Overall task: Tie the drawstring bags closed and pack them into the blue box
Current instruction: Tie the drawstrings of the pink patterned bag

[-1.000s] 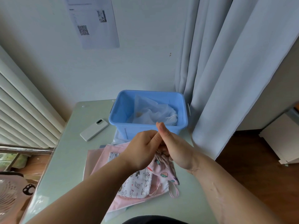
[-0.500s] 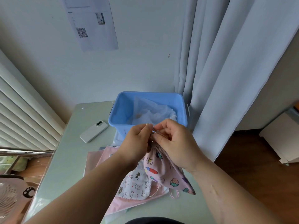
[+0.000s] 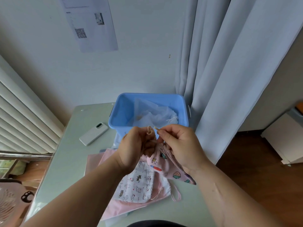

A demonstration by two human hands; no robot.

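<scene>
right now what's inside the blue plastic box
Crumpled white sheer fabric, probably bags, lies in the blue plastic box, with a white cord loop at its right. The box floor beneath it and anything behind the near wall are covered.

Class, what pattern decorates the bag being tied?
The pink fabric drawstring bag shows small colourful cartoon prints; head view.

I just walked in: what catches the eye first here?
Centre frame, the left hand and right hand pinch a thin drawstring above a pink printed bag. Behind them a blue box holding white bags stands at the far edge of the table, a white phone lying to its left.
</scene>
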